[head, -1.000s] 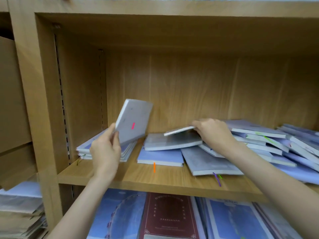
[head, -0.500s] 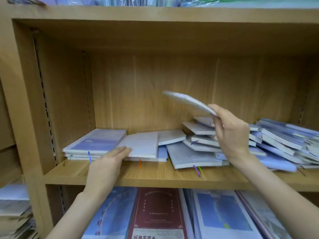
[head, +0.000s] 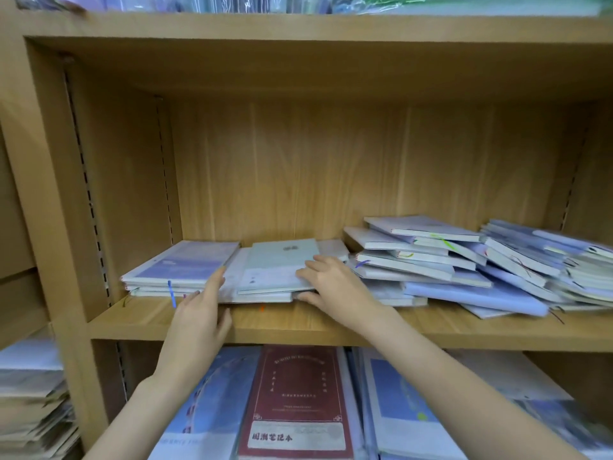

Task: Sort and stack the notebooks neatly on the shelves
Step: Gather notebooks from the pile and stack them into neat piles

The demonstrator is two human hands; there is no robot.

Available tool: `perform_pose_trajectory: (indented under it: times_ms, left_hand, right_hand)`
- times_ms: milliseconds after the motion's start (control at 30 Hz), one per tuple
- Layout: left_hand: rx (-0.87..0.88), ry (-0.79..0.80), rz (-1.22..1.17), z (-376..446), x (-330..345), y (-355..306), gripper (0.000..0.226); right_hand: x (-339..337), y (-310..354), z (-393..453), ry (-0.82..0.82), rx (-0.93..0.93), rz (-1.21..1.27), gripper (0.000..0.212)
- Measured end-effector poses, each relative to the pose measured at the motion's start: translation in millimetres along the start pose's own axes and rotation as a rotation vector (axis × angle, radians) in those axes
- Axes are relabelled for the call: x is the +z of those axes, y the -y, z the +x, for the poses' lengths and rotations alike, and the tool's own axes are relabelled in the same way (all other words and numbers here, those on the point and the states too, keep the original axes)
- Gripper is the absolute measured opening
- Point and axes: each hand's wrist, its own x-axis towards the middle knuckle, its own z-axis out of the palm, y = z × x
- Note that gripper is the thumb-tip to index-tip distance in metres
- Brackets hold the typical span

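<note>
Wooden shelf (head: 331,322): left hand (head: 199,313), fingers straight, steadies the middle stack (head: 262,287); right hand (head: 335,287) grips its top grey-green notebook (head: 282,265), squaring it; jumbled pile (head: 464,270) likely next.

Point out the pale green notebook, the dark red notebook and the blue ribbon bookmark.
pale green notebook (head: 278,263), head view, middle of its cover.
dark red notebook (head: 297,393), head view, centre of its cover.
blue ribbon bookmark (head: 171,293), head view, mid-length.

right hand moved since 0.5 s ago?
Yes. The right hand came down and left, from above the messy pile onto the pale green notebook in the middle stack on the shelf board.
</note>
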Motion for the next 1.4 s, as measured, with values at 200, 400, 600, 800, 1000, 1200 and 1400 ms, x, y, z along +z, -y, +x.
perform_pose_trajectory:
  times_ms: [200,400,600,800,1000,1200,1400]
  left_hand:
    - [0.089,-0.102,-0.094,6.9,3.7,-32.9,0.053]
    - [0.161,-0.058,-0.152,28.6,31.2,-72.9,0.046]
    - [0.242,-0.014,-0.207,56.6,52.8,-121.3,0.062]
    - [0.286,0.088,-0.306,72.6,72.2,-157.7,0.055]
    - [0.203,0.141,-0.415,95.8,81.8,-181.4,0.066]
    - [0.004,0.156,-0.663,98.0,85.9,-184.2,0.093]
    - [0.117,0.117,-0.608,97.8,82.7,-181.0,0.073]
  right_hand:
    - [-30.3,-44.1,-46.8,-0.320,-0.004,0.095,0.016]
    - [-71.8,-104.6,-84.1,-0.519,0.196,0.128,0.025]
    - [-84.7,-173.8,-81.5,0.056,0.467,0.228,0.059]
    - [-63.1,-180.4,-90.2,-0.139,0.487,0.284,0.046]
    - [-72.0,-189.7,-87.6,-0.069,0.429,0.327,0.046]
    - [-90.1,-179.2,-48.4,0.302,0.262,0.210,0.069]
    - [-75.1,-165.6,-49.3,0.050,0.270,-0.136,0.057]
